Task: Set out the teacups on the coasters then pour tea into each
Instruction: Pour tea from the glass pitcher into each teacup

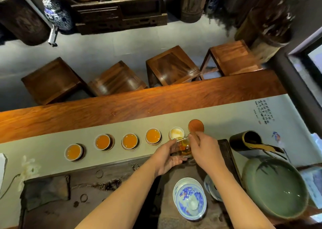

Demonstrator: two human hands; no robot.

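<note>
Several small white teacups stand in a row on dark coasters along the pale table runner (43, 148). The cups from the leftmost one (73, 152) to the fourth (153, 135) hold amber tea. The fifth cup (176, 132) has only a little tea in it. A bare brown coaster (196, 126) lies at the right end of the row. A glass pitcher (183, 147) with amber tea is tilted toward the fifth cup, its lip at the rim. My right hand (206, 149) grips it from the right, and my left hand (167, 156) supports it from the left.
A blue-and-white lidded bowl (190, 198) sits on the dark tea tray (122, 202) near me. A green ceramic basin (275, 188) stands at the right, with a dark utensil holder (244, 140) behind it. Wooden stools (172, 65) line the table's far side.
</note>
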